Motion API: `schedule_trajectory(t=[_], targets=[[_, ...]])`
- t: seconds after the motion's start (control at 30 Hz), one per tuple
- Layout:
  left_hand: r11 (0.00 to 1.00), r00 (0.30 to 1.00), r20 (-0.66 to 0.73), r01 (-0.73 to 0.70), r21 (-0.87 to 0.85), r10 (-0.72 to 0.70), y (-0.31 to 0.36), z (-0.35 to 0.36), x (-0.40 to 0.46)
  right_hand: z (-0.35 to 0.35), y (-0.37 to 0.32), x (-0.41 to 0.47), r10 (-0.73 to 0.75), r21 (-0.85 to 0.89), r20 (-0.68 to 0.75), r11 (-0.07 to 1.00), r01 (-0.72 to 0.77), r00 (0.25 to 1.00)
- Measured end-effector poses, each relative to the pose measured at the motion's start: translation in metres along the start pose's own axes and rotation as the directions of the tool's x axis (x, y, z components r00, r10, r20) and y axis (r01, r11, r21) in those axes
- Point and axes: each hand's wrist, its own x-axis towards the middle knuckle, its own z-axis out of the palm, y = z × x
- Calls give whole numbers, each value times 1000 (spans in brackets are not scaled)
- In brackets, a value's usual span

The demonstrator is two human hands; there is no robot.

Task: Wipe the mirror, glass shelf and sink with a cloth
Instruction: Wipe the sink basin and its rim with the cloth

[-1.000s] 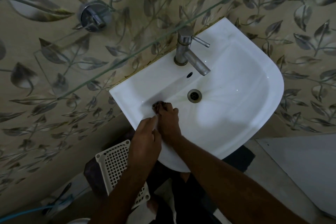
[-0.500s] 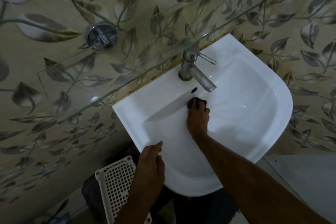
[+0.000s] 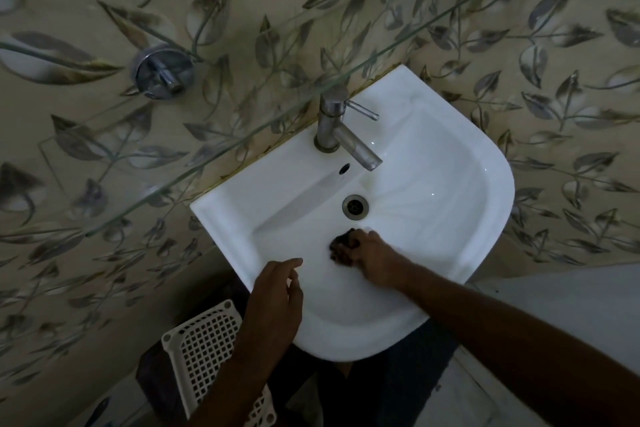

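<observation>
A white wall-hung sink (image 3: 460, 204) fills the middle of the view, with a round metal drain (image 3: 355, 206) and a steel tap (image 3: 341, 133) at its back. My right hand (image 3: 372, 258) grips a small dark cloth (image 3: 341, 246) and presses it on the basin floor just below the drain. My left hand (image 3: 277, 291) rests on the sink's near-left rim, fingers loosely bent and holding nothing. A clear glass shelf (image 3: 242, 135) runs diagonally above the sink. The mirror is out of view.
A round chrome wall fitting (image 3: 162, 71) sits left of the tap on the leaf-patterned tiles. A white lattice basket (image 3: 204, 347) stands on the floor under the sink's left side. A pale flat surface (image 3: 571, 315) lies at the lower right.
My right hand has drawn the cloth from beside the overflow hole under the tap back to below the drain. My left hand stays at the near-left rim.
</observation>
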Motion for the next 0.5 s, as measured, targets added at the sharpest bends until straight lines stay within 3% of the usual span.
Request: schedule_trajectory(t=[0.07,0.13,0.2,0.23,0.3,0.33,0.4,0.47,0.5], targets=[[1000,1000,-6,23,-8,-23,-1,0,-1,-20,36,-5,120,-175,16,978,-116,993],[999,999,-15,42,-12,-43,-3,0,-1,-34,57,-6,360,-317,-55,878,-358,931],[998,998,-12,67,-15,-67,-4,0,-1,-42,44,-8,557,-294,-158,761,-578,815],[997,997,-4,80,-18,-80,-4,-1,-1,-40,29,-5,599,-243,-160,746,-620,785],[995,995,17,99,-34,-98,-4,-3,0,-31,-15,-3,570,-170,-23,807,-565,821],[994,995,23,97,-42,-96,-4,-4,1,-20,-37,-1,530,-63,50,847,-527,846],[993,994,-4,107,-56,-107,-2,-7,1,-10,-83,2,501,288,164,800,-527,850],[986,988,-79,126,-109,-135,1,-9,4,-6,-121,10,477,613,249,595,-519,843],[979,979,-127,140,-145,-159,2,-10,6,-6,-135,16,479,776,283,395,-492,831]])
